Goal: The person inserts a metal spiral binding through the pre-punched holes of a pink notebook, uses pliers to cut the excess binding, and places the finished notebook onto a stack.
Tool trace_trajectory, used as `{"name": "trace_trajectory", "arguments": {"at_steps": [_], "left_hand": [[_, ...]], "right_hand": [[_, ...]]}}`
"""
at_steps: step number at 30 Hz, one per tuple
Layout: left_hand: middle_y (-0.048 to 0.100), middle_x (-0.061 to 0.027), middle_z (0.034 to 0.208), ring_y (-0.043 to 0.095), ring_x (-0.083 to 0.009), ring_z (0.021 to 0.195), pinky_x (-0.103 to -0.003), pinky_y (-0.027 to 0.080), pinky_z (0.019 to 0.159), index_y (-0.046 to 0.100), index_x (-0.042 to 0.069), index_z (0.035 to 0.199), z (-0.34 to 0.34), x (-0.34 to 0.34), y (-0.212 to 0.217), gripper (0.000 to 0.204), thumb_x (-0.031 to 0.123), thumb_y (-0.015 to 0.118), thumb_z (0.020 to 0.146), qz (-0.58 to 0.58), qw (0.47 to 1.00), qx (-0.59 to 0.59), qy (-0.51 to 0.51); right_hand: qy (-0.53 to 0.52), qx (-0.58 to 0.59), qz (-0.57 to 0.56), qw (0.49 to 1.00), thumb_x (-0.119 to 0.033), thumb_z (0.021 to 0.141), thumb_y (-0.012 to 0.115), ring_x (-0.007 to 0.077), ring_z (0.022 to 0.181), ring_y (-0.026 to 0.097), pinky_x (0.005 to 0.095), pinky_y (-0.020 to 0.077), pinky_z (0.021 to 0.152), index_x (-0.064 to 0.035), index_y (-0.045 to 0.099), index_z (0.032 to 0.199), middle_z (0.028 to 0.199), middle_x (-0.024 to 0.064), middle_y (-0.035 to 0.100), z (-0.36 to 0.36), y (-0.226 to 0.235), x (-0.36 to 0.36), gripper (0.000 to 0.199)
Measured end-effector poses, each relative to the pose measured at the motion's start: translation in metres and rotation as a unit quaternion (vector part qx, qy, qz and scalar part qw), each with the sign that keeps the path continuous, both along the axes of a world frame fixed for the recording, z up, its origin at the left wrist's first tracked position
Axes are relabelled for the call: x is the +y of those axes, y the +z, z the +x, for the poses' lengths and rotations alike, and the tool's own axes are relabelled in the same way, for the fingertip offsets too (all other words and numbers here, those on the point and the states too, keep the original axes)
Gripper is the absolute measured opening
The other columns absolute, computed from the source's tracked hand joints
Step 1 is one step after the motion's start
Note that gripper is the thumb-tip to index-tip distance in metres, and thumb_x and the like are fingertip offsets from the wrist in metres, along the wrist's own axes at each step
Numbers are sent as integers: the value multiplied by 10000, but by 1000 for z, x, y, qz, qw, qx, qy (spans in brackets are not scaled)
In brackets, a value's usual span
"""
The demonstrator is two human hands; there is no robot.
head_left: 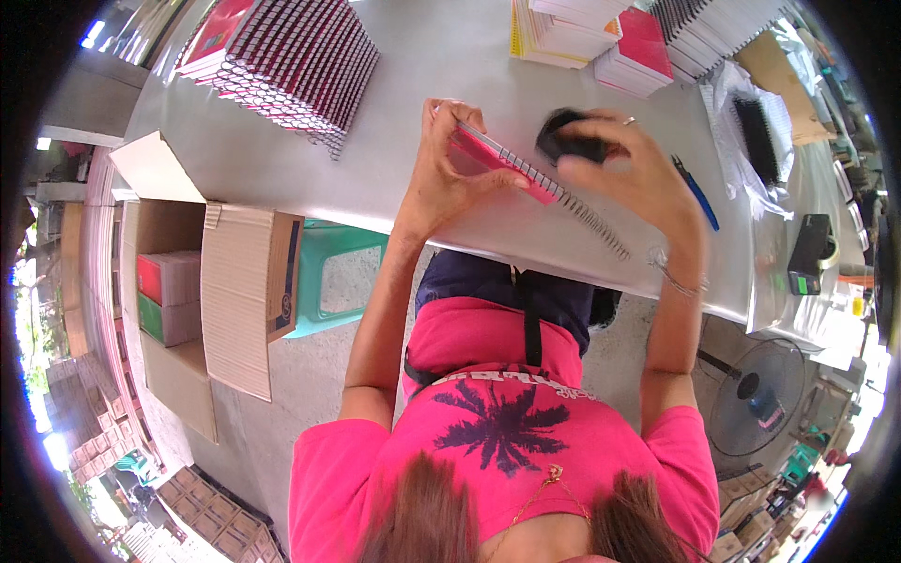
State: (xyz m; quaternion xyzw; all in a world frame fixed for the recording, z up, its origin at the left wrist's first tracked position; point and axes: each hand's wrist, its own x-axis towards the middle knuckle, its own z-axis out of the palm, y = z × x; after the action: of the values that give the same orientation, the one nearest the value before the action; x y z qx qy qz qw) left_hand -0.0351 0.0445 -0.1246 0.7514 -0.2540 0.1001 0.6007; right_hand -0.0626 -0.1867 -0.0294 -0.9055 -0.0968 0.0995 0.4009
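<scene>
Above the table's near edge, my left hand (449,169) is closed round a pink spiral notebook (493,161), thumb along its spine side. A wire coil (591,225) runs through the notebook's edge holes, and its loose end sticks out past the lower right corner. Close to that edge, my right hand (638,169) is bent, slightly blurred, with its fingers round a dark rounded object (563,136); its exact kind does not show. A blue pen (696,195) lies on the table to the right of my right hand.
Stacked spiral notebooks (291,70) stand at the far left of the table (441,56); more book stacks (638,56) are at the far right. Black coils (755,141) lie on plastic at right, near a tape dispenser (812,253). An open carton (239,300), green stool (328,281) and fan (751,385) flank me.
</scene>
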Motion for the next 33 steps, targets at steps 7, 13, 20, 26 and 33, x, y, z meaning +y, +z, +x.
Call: {"name": "trace_trajectory", "arguments": {"at_steps": [7,13,20,26,33], "left_hand": [[421,-62,1094,442,-208,1058,-335,389,952,408,75,1149,-4,-6,-2,840,211,948,521,-78,993,84,-13],[382,-70,1140,412,-200,1088,-322,361,976,334,78,1221,1,-1,-14,927,172,944,530,-88,994,62,-31],[365,-61,1200,391,-202,1184,-320,306,1056,310,73,1255,-1,-7,-7,980,154,955,522,-111,989,84,-55],[361,-59,1241,368,-196,1248,-322,274,1096,314,66,1271,0,-5,-6,968,142,946,541,-117,986,103,-67],[376,-56,1268,358,-183,1272,-313,251,1108,331,72,1311,-2,-4,-6,967,137,934,558,-123,981,125,-88]], "right_hand": [[54,-9,175,983,-219,815,753,170,1074,565,299,432,952,-11,650,1166,1148,67,600,-21,-7,1,421],[86,-43,134,986,-204,792,760,214,1111,561,327,435,954,-37,664,1154,1160,112,587,-29,0,14,409],[19,119,313,942,-203,789,754,225,1117,557,321,449,933,-44,676,1131,1177,129,583,-18,-10,0,385],[44,-27,146,988,-206,779,760,217,1089,566,319,454,914,-32,682,1111,1180,110,590,-27,-1,15,382],[34,-145,57,987,-241,789,748,221,1038,584,320,460,870,-9,683,1096,1095,121,624,-21,-4,27,390]]}}
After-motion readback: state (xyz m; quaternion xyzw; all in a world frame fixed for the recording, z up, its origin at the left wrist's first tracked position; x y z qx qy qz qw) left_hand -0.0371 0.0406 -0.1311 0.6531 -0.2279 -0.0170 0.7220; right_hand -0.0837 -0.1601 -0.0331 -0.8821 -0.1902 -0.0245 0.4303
